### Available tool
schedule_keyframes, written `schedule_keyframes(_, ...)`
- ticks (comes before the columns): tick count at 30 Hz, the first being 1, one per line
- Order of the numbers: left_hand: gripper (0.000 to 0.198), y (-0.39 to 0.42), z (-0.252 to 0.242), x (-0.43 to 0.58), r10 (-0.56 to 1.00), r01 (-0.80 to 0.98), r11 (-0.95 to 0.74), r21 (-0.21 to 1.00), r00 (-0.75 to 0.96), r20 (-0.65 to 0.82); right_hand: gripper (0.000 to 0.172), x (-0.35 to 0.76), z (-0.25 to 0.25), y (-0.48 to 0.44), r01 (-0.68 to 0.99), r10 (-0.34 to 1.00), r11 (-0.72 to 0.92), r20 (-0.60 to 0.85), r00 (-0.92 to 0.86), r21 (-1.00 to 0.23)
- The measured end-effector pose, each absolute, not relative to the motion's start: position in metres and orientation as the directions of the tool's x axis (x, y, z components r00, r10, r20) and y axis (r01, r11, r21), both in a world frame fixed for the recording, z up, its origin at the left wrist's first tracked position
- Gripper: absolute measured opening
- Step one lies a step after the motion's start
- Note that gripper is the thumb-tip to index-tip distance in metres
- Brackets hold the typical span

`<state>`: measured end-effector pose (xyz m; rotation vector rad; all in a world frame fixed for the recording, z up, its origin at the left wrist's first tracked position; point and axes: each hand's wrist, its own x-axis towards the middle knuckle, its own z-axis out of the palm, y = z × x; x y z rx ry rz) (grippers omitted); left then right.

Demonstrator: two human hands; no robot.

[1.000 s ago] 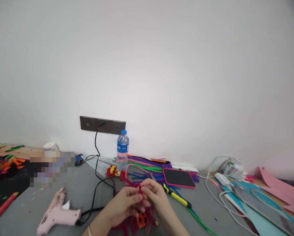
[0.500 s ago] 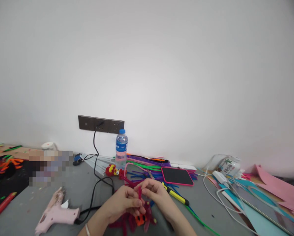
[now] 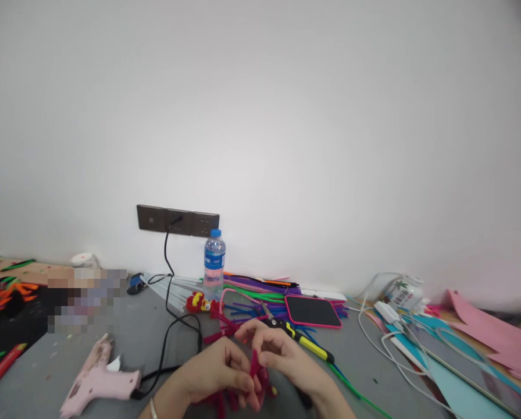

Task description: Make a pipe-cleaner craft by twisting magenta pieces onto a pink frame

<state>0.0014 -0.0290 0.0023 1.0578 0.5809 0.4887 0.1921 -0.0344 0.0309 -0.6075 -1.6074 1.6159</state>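
Observation:
My left hand (image 3: 223, 369) is closed, with thumb and fingers pinching a short magenta pipe cleaner (image 3: 254, 363). Against the same piece, my right hand (image 3: 280, 355) has its thumb and forefinger pressed together from the other side. Under the hands lie more magenta pipe cleaner pieces (image 3: 220, 404), largely covered by the fingers. Just beyond my right hand are pliers with yellow and black handles (image 3: 315, 348). A red and yellow fuzzy figure (image 3: 202, 303) sits behind my left hand.
A pink glue gun (image 3: 101, 377) lies at left, its black cord (image 3: 167, 314) running to the wall socket (image 3: 177, 221). A water bottle (image 3: 214, 265) stands before coloured pipe cleaners (image 3: 252, 294). A phone (image 3: 313, 311), white cables (image 3: 389, 349) and pink paper (image 3: 487, 331) are rightward.
Both hands have shifted slightly down, and the magenta piece now tilts between them. The orange piece below them is now covered. More of the pliers' head shows.

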Motion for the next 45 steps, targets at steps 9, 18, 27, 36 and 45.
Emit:
schedule_keyframes(9, 0.027, -0.027, 0.003, 0.001, 0.651, -0.123, 0.370, 0.921, 0.742, -0.162, 0.025, 0.185, 0.025, -0.032, -0.279, 0.841, 0.077, 0.212, -0.498, -0.957)
schedule_keyframes(18, 0.031, -0.028, 0.007, 0.001, 0.685, -0.112, 0.316, 0.942, 0.714, -0.145, 0.030, 0.183, 0.024, -0.032, -0.175, 0.843, 0.149, 0.218, -0.493, -0.973)
schedule_keyframes(27, 0.036, -0.021, 0.003, 0.002, 0.791, -0.163, 0.338, 0.927, 0.583, -0.186, 0.032, 0.183, 0.017, -0.026, -0.064, 0.937, 0.073, 0.090, -0.338, -0.995)
schedule_keyframes(36, 0.037, -0.022, 0.003, 0.007, 0.833, -0.207, 0.351, 0.913, 0.514, -0.204, 0.038, 0.182, 0.006, -0.020, 0.025, 0.959, 0.198, 0.188, -0.212, -0.980)
schedule_keyframes(45, 0.035, -0.020, 0.001, 0.010, 0.896, -0.194, 0.230, 0.954, 0.426, -0.129, 0.036, 0.175, 0.002, -0.020, 0.038, 0.956, 0.234, 0.223, -0.189, -0.971)
